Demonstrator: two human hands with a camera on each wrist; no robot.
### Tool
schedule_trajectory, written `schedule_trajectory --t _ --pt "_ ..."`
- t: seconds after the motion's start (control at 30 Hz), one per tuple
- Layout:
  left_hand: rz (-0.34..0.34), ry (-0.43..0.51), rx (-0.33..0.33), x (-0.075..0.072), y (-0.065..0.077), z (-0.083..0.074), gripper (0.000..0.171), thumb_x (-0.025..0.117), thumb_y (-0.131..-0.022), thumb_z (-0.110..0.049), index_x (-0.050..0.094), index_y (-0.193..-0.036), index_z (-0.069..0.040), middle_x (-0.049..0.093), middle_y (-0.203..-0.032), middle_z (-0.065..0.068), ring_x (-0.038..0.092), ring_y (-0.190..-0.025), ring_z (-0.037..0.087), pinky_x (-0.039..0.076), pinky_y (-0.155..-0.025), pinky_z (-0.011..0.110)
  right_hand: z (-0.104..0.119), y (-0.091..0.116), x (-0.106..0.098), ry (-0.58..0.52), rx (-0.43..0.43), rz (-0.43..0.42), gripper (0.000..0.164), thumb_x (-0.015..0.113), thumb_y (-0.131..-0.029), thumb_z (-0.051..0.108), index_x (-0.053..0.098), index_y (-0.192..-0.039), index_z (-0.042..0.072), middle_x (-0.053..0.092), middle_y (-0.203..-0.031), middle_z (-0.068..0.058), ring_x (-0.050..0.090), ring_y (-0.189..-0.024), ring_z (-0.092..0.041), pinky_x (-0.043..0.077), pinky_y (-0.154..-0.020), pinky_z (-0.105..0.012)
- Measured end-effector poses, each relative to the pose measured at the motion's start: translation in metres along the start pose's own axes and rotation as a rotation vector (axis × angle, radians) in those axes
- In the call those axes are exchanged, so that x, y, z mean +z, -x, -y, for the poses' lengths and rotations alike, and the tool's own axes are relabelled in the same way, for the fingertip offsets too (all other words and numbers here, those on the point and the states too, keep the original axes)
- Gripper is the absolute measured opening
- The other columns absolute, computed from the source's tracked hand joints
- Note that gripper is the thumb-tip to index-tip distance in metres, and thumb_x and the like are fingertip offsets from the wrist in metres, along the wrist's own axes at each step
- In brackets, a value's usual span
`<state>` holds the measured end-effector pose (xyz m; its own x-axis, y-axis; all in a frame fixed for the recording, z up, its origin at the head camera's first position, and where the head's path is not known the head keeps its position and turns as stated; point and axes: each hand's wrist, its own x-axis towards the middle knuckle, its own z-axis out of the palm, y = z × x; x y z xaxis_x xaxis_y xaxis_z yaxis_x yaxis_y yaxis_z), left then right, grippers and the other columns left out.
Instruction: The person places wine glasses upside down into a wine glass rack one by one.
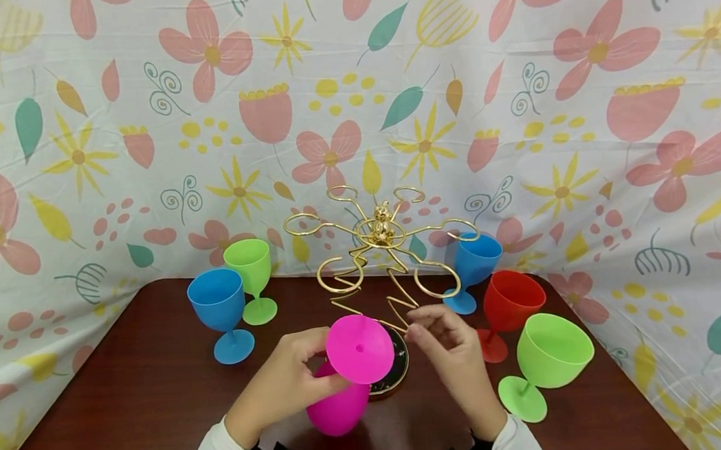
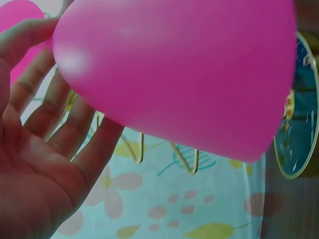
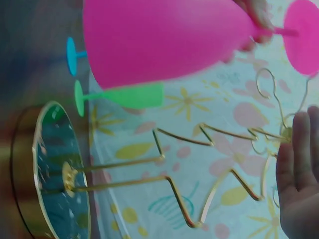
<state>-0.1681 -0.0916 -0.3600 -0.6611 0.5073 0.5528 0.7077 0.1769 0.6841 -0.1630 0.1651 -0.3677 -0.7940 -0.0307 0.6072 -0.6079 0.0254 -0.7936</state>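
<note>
My left hand [image 1: 295,373] pinches the stem of a pink goblet [image 1: 339,409], held upside down with its round foot [image 1: 360,349] on top. In the left wrist view the pink bowl [image 2: 184,74] fills much of the picture, its mouth down beside the stand's base. My right hand [image 1: 449,357] is beside the zigzag wires of a gold goblet stand [image 1: 383,230], fingers loosely bent and holding nothing. In the right wrist view its fingers [image 3: 299,149] lie near the upper part of the stand. The round dark base [image 1: 396,364] is partly hidden by the pink goblet.
On the left of the brown table [image 1: 130,404] stand a blue goblet [image 1: 216,299] and a green goblet [image 1: 249,263]. At the right are another blue goblet [image 1: 477,259], a red goblet [image 1: 514,301] and a green goblet [image 1: 554,351]. A flowered cloth [image 1: 352,81] hangs behind.
</note>
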Motion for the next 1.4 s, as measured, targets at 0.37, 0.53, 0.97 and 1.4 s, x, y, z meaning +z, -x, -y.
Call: schedule_trajectory --t 0.37,0.53,0.97,1.4 --pt "-0.055 -0.017 0.008 -0.031 0.008 0.003 0.049 0.083 -0.083 -0.012 0.066 -0.129 -0.018 0.068 -0.117 -0.004 0.065 -0.107 0.017 0.058 -0.083 0.036 0.015 -0.007 -0.013 -0.204 -0.168 -0.131 0.047 0.043 -0.1 -0.011 0.04 -0.147 -0.005 0.056 -0.136 -0.018 0.061 -0.112 -0.023 0.052 -0.091 -0.027" --pt "-0.102 -0.067 -0.003 -0.043 0.012 0.004 0.046 0.083 -0.082 -0.006 0.067 -0.124 -0.012 0.07 -0.112 -0.003 0.066 -0.102 0.016 0.059 -0.079 0.035 0.02 -0.007 -0.014 -0.166 -0.273 -0.117 0.052 0.038 -0.099 -0.014 0.036 -0.151 -0.005 0.044 -0.151 -0.018 0.052 -0.127 -0.029 0.046 -0.099 -0.03" --pt "-0.256 -0.04 -0.072 -0.058 0.015 -0.001 0.041 0.076 -0.088 -0.002 0.066 -0.127 -0.009 0.068 -0.115 0.0 0.067 -0.102 0.017 0.059 -0.079 0.035 0.026 -0.007 -0.022 0.059 -0.447 -0.08 0.04 0.042 -0.102 -0.01 0.042 -0.142 -0.016 0.042 -0.151 -0.024 0.043 -0.139 -0.027 0.039 -0.108 -0.029" --pt "-0.338 -0.016 -0.027 -0.057 0.013 -0.008 0.04 0.074 -0.086 0.006 0.068 -0.123 -0.007 0.071 -0.109 0.003 0.07 -0.096 0.017 0.059 -0.076 0.033 0.06 -0.01 -0.013 0.39 -0.562 -0.167 0.041 0.065 -0.099 0.021 0.065 -0.12 -0.014 0.063 -0.128 -0.026 0.058 -0.125 -0.023 0.045 -0.102 -0.026"
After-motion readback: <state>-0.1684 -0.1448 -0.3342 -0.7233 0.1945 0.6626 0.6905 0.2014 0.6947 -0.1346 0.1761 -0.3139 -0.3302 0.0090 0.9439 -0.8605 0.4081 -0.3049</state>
